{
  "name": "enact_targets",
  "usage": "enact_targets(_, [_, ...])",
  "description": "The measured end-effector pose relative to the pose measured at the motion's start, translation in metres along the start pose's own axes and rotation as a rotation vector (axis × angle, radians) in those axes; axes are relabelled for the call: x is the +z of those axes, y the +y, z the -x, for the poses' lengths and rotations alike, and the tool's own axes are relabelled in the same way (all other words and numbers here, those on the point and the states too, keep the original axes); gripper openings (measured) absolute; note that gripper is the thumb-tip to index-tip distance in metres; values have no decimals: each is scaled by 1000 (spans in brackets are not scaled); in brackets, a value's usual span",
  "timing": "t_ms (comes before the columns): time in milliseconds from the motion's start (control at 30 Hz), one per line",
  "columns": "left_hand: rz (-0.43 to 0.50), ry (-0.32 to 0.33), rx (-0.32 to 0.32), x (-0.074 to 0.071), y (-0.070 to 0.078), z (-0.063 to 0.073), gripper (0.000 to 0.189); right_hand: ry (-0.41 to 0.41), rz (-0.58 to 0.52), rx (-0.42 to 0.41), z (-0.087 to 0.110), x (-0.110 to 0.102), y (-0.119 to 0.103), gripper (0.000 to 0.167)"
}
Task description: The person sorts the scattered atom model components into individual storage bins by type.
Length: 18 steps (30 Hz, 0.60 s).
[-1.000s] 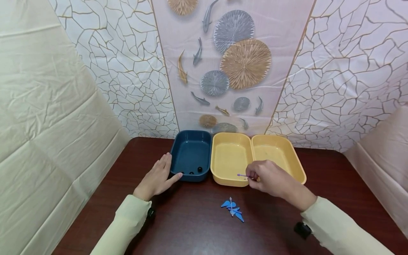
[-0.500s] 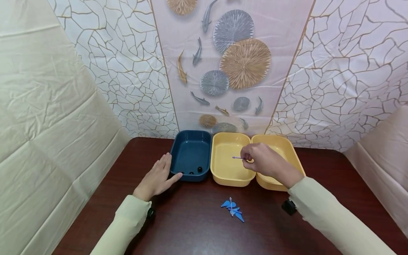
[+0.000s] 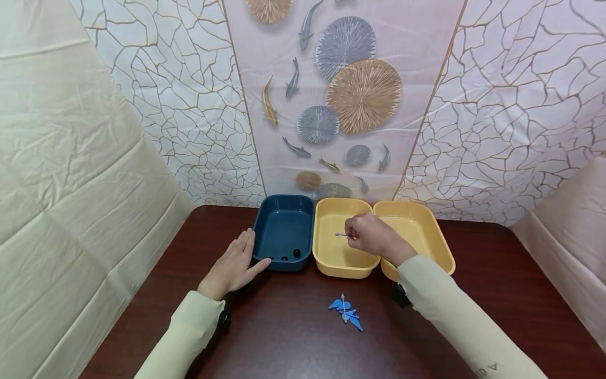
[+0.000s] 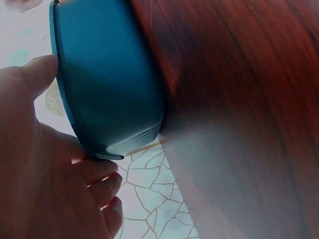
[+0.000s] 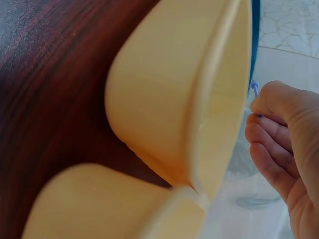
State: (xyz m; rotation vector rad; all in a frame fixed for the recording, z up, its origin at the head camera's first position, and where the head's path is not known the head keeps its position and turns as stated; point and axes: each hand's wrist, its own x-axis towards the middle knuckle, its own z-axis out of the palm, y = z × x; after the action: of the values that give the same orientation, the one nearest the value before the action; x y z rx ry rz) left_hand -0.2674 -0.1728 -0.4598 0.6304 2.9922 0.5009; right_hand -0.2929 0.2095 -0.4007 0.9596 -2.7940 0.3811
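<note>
My right hand (image 3: 374,237) pinches a small purple stick with a knobbed end (image 3: 340,235) above the middle yellow bin (image 3: 331,268). In the right wrist view, its knobbed tip (image 5: 254,84) sticks out past the thumb, and the other fingers are curled. My left hand (image 3: 232,266) rests at the left side of the dark blue bin (image 3: 284,202), its thumb over the front rim and its fingers along the side. A few black balls (image 3: 296,252) lie at the front of that bin. Nearer me on the table is a small pile of blue teardrop-shaped pieces and pale purple sticks (image 3: 352,318).
A second yellow bin (image 3: 442,247) stands on the right, close against the middle one. All the bins line the back of the dark wooden table (image 3: 284,337). Behind them hangs a patterned cloth (image 3: 213,105), with a plain pale cloth (image 3: 71,210) at the left.
My right hand has moved leftward and a little away from me, carrying the purple stick from the middle yellow bin's front right corner to above its middle. The left hand has stayed in place.
</note>
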Motion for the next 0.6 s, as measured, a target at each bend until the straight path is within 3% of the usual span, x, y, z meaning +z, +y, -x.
enact_targets(300, [0,0,12,-2,1,-1,95,-52,-4,50,-7,17,2,5])
enact_targets(600, [-20,12,26,-6,1,0,95,-51,32,26,-3,-2,-3,7])
